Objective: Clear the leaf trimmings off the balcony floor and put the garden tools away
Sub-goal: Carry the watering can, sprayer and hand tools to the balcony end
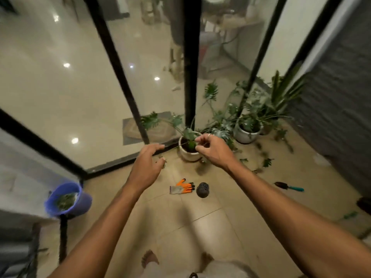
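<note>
Both my arms reach forward over the tiled balcony floor (200,217). My left hand (146,165) hovers with curved fingers and holds nothing I can make out. My right hand (212,149) pinches a thin green stem over a small white pot (188,155) with a leafy plant. Leaf trimmings (268,162) lie scattered on the floor to the right. An orange and grey glove (181,187) and a dark round object (202,189) lie ahead of me. A trowel with a teal handle (289,186) lies at the right. A blue bucket (80,201) with green trimmings stands at the left.
Glass doors with black frames (128,93) run along the left and back. More potted plants (249,129) crowd the far right corner beside a dark grey wall (337,117). My bare feet (149,259) show at the bottom. A dark post (62,237) stands under the bucket.
</note>
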A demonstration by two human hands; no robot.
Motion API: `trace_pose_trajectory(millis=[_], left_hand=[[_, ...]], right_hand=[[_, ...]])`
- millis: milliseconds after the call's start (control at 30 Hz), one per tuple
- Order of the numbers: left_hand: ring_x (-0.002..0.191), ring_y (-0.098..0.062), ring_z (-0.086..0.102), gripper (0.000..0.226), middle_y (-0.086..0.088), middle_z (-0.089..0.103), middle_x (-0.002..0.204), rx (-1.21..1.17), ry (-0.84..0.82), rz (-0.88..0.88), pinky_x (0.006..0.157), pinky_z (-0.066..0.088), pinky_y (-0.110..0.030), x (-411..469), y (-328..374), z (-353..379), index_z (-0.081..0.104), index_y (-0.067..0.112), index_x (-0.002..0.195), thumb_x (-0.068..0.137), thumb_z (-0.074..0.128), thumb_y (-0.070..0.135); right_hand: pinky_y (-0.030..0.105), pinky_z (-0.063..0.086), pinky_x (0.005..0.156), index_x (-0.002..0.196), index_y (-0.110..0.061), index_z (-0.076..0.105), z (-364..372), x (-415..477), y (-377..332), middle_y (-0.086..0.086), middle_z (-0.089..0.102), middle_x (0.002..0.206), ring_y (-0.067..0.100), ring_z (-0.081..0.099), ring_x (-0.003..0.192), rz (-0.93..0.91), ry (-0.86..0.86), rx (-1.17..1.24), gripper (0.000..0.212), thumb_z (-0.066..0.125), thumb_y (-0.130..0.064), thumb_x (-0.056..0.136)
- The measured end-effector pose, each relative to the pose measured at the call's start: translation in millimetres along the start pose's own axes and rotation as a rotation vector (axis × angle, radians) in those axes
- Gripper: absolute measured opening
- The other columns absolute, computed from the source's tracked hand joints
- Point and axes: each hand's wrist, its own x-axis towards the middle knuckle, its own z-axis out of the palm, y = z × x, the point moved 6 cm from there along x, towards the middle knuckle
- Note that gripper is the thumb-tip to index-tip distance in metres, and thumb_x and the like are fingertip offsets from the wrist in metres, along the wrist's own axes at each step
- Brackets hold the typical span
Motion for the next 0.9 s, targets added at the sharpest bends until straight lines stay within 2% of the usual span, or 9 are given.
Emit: trace_pose_trajectory(millis=[100, 133, 267, 367, 433, 500, 667, 800, 900], left_hand=[[0.121, -0.004, 0.052, 0.038, 0.011, 0.054, 0.131, -0.053, -0.096, 0.084, 0.106, 0.048, -0.034, 24, 40, 49, 0.065, 0.024, 0.131, 0.093, 0.069, 0.015], [0.121, -0.003, 0.052, 0.038, 0.011, 0.055, 0.13, -0.058, -0.123, 0.118, 0.106, 0.048, -0.032, 31, 52, 64, 0.066, 0.023, 0.13, 0.093, 0.069, 0.014], [0.116, 0.008, 0.046, 0.036, 0.009, 0.057, 0.129, -0.051, -0.242, 0.255, 0.099, 0.033, -0.003, 61, 91, 114, 0.067, 0.023, 0.128, 0.093, 0.069, 0.013], [0.12, 0.0, 0.049, 0.035, 0.009, 0.057, 0.13, -0.041, -0.334, 0.323, 0.104, 0.034, -0.014, 88, 110, 143, 0.066, 0.023, 0.129, 0.094, 0.07, 0.016], [0.121, -0.005, 0.051, 0.035, 0.009, 0.056, 0.128, -0.044, -0.412, 0.374, 0.104, 0.035, -0.018, 106, 121, 159, 0.065, 0.021, 0.13, 0.095, 0.069, 0.016], [0.12, -0.005, 0.051, 0.035, 0.01, 0.054, 0.127, -0.032, -0.487, 0.417, 0.102, 0.035, -0.017, 120, 132, 174, 0.064, 0.021, 0.131, 0.097, 0.068, 0.017], [0.12, 0.001, 0.047, 0.037, 0.012, 0.054, 0.132, -0.004, -0.643, 0.5, 0.1, 0.033, -0.009, 150, 161, 218, 0.063, 0.023, 0.134, 0.097, 0.067, 0.021], [0.125, -0.005, 0.049, 0.039, 0.011, 0.052, 0.135, 0.003, -0.759, 0.564, 0.108, 0.039, -0.023, 159, 196, 261, 0.062, 0.023, 0.137, 0.098, 0.067, 0.023], [0.12, -0.008, 0.054, 0.039, 0.01, 0.054, 0.133, 0.002, -0.816, 0.593, 0.106, 0.044, -0.03, 167, 221, 295, 0.063, 0.026, 0.136, 0.098, 0.067, 0.023]], right_hand=[[0.029, 0.054, 0.082, 0.112, -0.023, 0.071, -39, -12, 39, -0.005, 0.073, 0.095, 0.01, 0.067, 0.086, 0.082, 0.079, 0.027, 0.025, 0.071, -0.025, 0.087], [0.029, 0.055, 0.082, 0.111, -0.023, 0.071, -49, -15, 48, -0.005, 0.073, 0.095, 0.01, 0.067, 0.086, 0.103, 0.103, 0.034, 0.024, 0.071, -0.025, 0.087], [0.026, 0.052, 0.081, 0.112, -0.023, 0.069, -82, -21, 80, -0.005, 0.071, 0.094, 0.011, 0.066, 0.085, 0.189, 0.185, 0.07, 0.022, 0.071, -0.022, 0.089], [0.029, 0.054, 0.084, 0.112, -0.026, 0.07, -106, -22, 101, -0.009, 0.072, 0.095, 0.009, 0.067, 0.087, 0.257, 0.282, 0.07, 0.024, 0.07, -0.024, 0.088], [0.026, 0.053, 0.083, 0.115, -0.024, 0.07, -124, -25, 113, -0.009, 0.071, 0.097, 0.007, 0.066, 0.088, 0.304, 0.36, 0.096, 0.026, 0.07, -0.023, 0.09], [0.019, 0.049, 0.078, 0.115, -0.024, 0.069, -141, -32, 124, -0.01, 0.069, 0.097, 0.003, 0.063, 0.086, 0.346, 0.431, 0.118, 0.024, 0.068, -0.022, 0.091], [0.026, 0.054, 0.085, 0.115, -0.025, 0.07, -171, -60, 165, -0.009, 0.071, 0.099, 0.006, 0.067, 0.091, 0.485, 0.619, 0.188, 0.024, 0.067, -0.023, 0.091], [0.028, 0.056, 0.089, 0.114, -0.025, 0.07, -192, -85, 190, -0.009, 0.071, 0.102, 0.007, 0.067, 0.095, 0.577, 0.711, 0.234, 0.024, 0.065, -0.023, 0.091], [0.026, 0.054, 0.09, 0.116, -0.024, 0.07, -215, -88, 212, -0.009, 0.07, 0.106, 0.007, 0.066, 0.098, 0.617, 0.746, 0.262, 0.025, 0.064, -0.02, 0.091]])
